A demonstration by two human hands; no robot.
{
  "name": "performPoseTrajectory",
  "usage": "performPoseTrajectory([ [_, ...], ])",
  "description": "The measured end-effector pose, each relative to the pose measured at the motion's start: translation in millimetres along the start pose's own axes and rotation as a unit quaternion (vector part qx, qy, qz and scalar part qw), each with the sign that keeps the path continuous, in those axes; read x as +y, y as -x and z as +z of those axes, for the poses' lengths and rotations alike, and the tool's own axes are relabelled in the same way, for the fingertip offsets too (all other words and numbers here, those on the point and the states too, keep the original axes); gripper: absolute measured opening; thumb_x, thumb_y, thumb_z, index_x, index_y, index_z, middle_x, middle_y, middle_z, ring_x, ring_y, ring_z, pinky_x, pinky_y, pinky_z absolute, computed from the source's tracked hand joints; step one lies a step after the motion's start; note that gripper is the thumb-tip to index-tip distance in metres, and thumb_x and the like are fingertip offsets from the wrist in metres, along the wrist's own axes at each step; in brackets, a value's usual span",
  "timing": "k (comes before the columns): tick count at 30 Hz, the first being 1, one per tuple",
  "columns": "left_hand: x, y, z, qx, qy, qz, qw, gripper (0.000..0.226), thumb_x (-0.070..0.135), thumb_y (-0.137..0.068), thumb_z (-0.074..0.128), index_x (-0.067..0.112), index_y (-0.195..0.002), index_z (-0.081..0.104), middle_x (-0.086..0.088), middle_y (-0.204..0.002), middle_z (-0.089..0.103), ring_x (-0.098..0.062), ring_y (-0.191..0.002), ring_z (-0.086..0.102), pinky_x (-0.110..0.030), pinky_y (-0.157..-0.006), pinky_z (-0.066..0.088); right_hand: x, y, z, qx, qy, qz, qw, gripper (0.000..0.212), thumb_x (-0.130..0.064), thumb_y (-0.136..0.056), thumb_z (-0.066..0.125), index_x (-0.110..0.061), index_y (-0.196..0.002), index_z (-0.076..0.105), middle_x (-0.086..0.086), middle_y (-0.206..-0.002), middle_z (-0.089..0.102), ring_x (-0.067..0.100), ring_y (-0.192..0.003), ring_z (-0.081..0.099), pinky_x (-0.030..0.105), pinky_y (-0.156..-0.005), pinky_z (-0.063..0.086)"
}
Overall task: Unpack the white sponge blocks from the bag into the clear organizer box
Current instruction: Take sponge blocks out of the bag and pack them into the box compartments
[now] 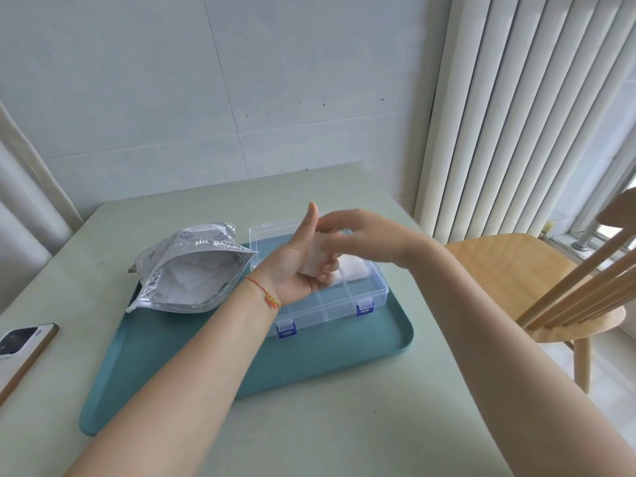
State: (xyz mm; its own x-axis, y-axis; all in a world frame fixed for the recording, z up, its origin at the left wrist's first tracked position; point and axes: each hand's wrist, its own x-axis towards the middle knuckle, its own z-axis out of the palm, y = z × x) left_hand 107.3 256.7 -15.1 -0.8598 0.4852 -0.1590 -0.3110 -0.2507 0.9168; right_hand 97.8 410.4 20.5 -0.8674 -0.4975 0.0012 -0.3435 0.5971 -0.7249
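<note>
- Our left hand was raised above the box, palm turned toward us, thumb straight up, fingers curled round a white sponge.
- Our right hand reached in from the right and met the left one; its fingertips lay on the same sponge, but we could not tell whether they pinched it or only touched it.
- The two hands were together, right over the far half of the box.
- The box lay open on a teal tray, with two blue latches on its near wall and its clear lid standing behind.
- Another white block sat in a far right compartment of the box, partly hidden behind our fingers.
- The near compartments that we could see held nothing.
- The silver bag lay on the left end of the tray, just beside the box, its mouth gaping toward the box and its white lining showing; whether more sponges were inside we could not tell.
- A red and yellow cord ran round our left wrist.
- The tray rested on a pale green bench.
- A phone lay face down at the left edge of the bench, well apart from the tray.
- A wooden chair stood to the right of the bench, beside the vertical blinds.
</note>
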Motion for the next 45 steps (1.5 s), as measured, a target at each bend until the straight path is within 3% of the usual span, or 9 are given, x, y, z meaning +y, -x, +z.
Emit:
performPoseTrajectory([
  [5,-2,-4,4,-0.017,-0.045,0.002,0.999,0.058,0.073,-0.083,0.031,0.032,-0.094,0.071,0.001,-0.072,0.052,-0.011,-0.059,0.045,-0.020,-0.050,0.035,8,-9,-6,0.027,0.013,0.018,0.999,0.010,-0.021,-0.090,0.061,-0.017,-0.096,0.069,-0.005,-0.085,0.071,0.006,-0.075,0.063,0.018,-0.071,0.047],
  [8,-4,-15,-1,0.139,-0.136,0.037,0.980,0.066,0.072,-0.091,0.032,0.020,-0.110,0.067,-0.009,-0.091,0.066,-0.018,-0.075,0.064,-0.030,-0.058,0.052,22,-16,-14,0.105,-0.038,0.021,0.994,0.005,-0.019,-0.089,0.063,-0.016,-0.090,0.067,0.002,-0.086,0.071,0.011,-0.073,0.060,0.027,-0.071,0.047],
  [11,-12,-26,-13,0.328,-0.313,0.128,0.882,0.033,0.047,-0.098,0.046,0.018,-0.099,0.061,-0.003,-0.093,0.065,-0.021,-0.084,0.064,-0.038,-0.079,0.053,38,-21,-23,0.163,-0.044,0.025,0.985,0.005,-0.014,-0.089,0.062,-0.012,-0.092,0.066,0.004,-0.080,0.070,0.009,-0.062,0.058,0.025,-0.066,0.046],
  [17,-28,-26,-18,0.256,-0.585,0.127,0.759,0.022,0.014,-0.094,0.050,0.016,-0.103,0.070,-0.002,-0.108,0.068,-0.020,-0.100,0.058,-0.022,-0.079,0.037,58,-37,-20,0.112,0.050,0.048,0.991,0.015,-0.013,-0.093,0.058,-0.011,-0.103,0.069,0.005,-0.082,0.064,0.018,-0.072,0.054,0.024,-0.062,0.042],
  [23,-37,-23,-17,0.247,-0.622,0.135,0.730,0.026,0.014,-0.093,0.050,0.013,-0.114,0.065,-0.006,-0.112,0.066,-0.024,-0.104,0.058,-0.031,-0.087,0.046,62,-42,-17,0.018,0.107,0.076,0.991,0.014,-0.025,-0.094,0.061,-0.017,-0.100,0.069,-0.006,-0.078,0.060,0.013,-0.073,0.054,0.020,-0.063,0.042],
  [29,-39,-25,-17,0.247,-0.630,0.136,0.724,0.023,0.014,-0.093,0.049,0.011,-0.109,0.064,-0.006,-0.108,0.066,-0.024,-0.103,0.056,-0.031,-0.084,0.045,59,-44,-21,0.008,0.025,0.105,0.994,0.013,-0.018,-0.089,0.053,-0.018,-0.085,0.066,0.002,-0.073,0.058,0.015,-0.063,0.045,0.023,-0.057,0.035],
  [38,-38,-29,-19,0.216,-0.644,0.114,0.725,0.034,0.012,-0.094,0.043,0.016,-0.117,0.069,-0.006,-0.116,0.063,-0.023,-0.116,0.049,-0.034,-0.097,0.043,61,-44,-17,-0.003,0.022,0.138,0.990,0.018,-0.012,-0.089,0.045,-0.012,-0.098,0.062,0.001,-0.050,0.037,0.017,-0.045,0.028,0.023,-0.046,0.027],
  [42,-39,-30,-19,0.217,-0.650,0.113,0.720,0.033,0.016,-0.095,0.043,0.015,-0.106,0.075,-0.007,-0.110,0.064,-0.024,-0.111,0.051,-0.034,-0.093,0.045,56,-48,-10,-0.006,0.133,0.119,0.984,0.018,-0.021,-0.091,0.048,-0.019,-0.101,0.063,0.001,-0.068,0.054,0.020,-0.048,0.043,0.023,-0.047,0.036],
  [45,-39,-29,-19,0.224,-0.643,0.117,0.722,0.031,0.017,-0.095,0.044,0.014,-0.101,0.074,-0.007,-0.107,0.065,-0.023,-0.107,0.053,-0.036,-0.092,0.046,55,-51,-6,-0.011,0.191,0.105,0.976,0.018,-0.021,-0.089,0.052,-0.018,-0.100,0.066,0.004,-0.096,0.066,0.026,-0.077,0.063,0.031,-0.065,0.051],
])
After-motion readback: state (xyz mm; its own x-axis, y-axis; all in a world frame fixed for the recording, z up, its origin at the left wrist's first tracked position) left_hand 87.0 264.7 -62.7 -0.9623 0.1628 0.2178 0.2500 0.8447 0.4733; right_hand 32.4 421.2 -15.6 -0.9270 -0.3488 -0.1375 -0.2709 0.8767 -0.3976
